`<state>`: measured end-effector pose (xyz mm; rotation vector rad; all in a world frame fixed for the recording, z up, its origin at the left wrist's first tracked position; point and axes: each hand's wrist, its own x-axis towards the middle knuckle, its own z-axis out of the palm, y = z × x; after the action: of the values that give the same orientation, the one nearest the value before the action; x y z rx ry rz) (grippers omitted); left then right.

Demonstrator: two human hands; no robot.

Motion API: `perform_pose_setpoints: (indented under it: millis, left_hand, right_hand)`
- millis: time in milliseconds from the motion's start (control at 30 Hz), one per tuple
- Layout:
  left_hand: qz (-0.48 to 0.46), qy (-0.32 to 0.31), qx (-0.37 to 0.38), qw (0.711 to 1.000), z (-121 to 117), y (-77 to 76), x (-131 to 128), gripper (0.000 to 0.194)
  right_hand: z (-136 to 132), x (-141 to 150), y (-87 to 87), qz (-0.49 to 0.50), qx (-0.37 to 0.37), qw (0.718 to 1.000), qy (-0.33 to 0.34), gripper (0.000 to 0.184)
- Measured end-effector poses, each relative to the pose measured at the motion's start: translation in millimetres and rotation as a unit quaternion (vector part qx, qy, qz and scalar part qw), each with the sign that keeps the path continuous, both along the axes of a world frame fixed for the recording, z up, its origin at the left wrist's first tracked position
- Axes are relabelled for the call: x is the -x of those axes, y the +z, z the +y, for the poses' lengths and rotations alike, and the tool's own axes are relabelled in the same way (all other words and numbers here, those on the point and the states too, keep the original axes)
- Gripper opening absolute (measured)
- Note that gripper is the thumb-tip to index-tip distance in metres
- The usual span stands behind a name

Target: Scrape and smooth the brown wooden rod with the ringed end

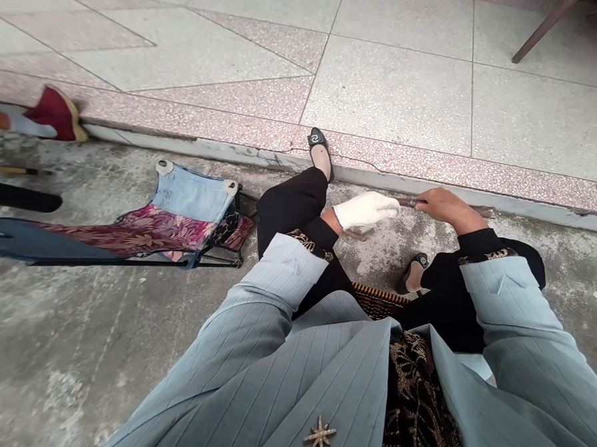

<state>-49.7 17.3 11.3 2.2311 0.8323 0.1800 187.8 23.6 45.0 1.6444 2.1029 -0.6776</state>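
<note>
A thin dark stick-like object lies level between the person's two hands, just right of the frame's centre, above the grey concrete ground. What it is cannot be told; only a short stretch of it shows between the hands, and a further blurred length seems to run on to the right of the bare hand toward the step.

The left hand wears a white cloth glove, and its fingers are pressed together around the left end of the object. The right hand is bare and curled closed over the object's right part, knuckles up. The two hands are near each other, almost touching.

Both arms come out of light blue pinstriped sleeves with dark cuffs trimmed in gold. The person sits with legs in black trousers; one foot in a black flat shoe rests against the edge of the raised terrazzo step, and the other shoe shows below the hands. A star-shaped brooch is pinned on the jacket at the bottom of the frame.

To the left of centre stands a low folding stool with denim and floral fabric. At the far left edge another person's foot in a dark red shoe rests on the step. A brown furniture leg slants in the upper right corner.
</note>
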Motion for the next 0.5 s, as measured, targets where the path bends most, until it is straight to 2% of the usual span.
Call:
perform_pose_setpoints:
  millis: [100,200,267,300,333,433,500]
  left_hand:
    - [-0.031,0.051,0.027,0.998,1.0,11.0,7.9,0.034]
    - [-0.069,0.062,0.051,0.994,2.2,13.0,8.2,0.033]
    - [-0.082,0.076,0.062,0.992,3.9,9.4,5.5,0.034]
    - [-0.089,0.085,0.060,0.991,4.9,6.7,4.0,0.033]
    - [-0.098,0.093,0.056,0.989,5.7,3.7,2.4,0.033]
    - [-0.108,0.086,0.062,0.988,6.1,-4.8,-2.9,0.033]
    - [-0.090,0.056,0.073,0.992,4.1,-8.4,-7.0,0.033]
  right_hand:
    - [-3.5,2.2,-0.7,0.078,0.146,0.985,0.057,0.028]
    - [-9.5,6.8,2.2,0.172,0.272,0.941,0.107,0.029]
    - [-13.4,6.6,9.0,0.242,0.310,0.912,0.120,0.038]
    - [-14.7,4.3,13.8,0.281,0.304,0.903,0.115,0.043]
    - [-15.3,0.5,18.8,0.328,0.269,0.901,0.090,0.047]
    - [-12.2,-16.1,29.0,0.457,0.077,0.882,-0.084,0.043]
    - [-7.4,-24.7,27.6,0.459,-0.022,0.871,-0.175,0.037]
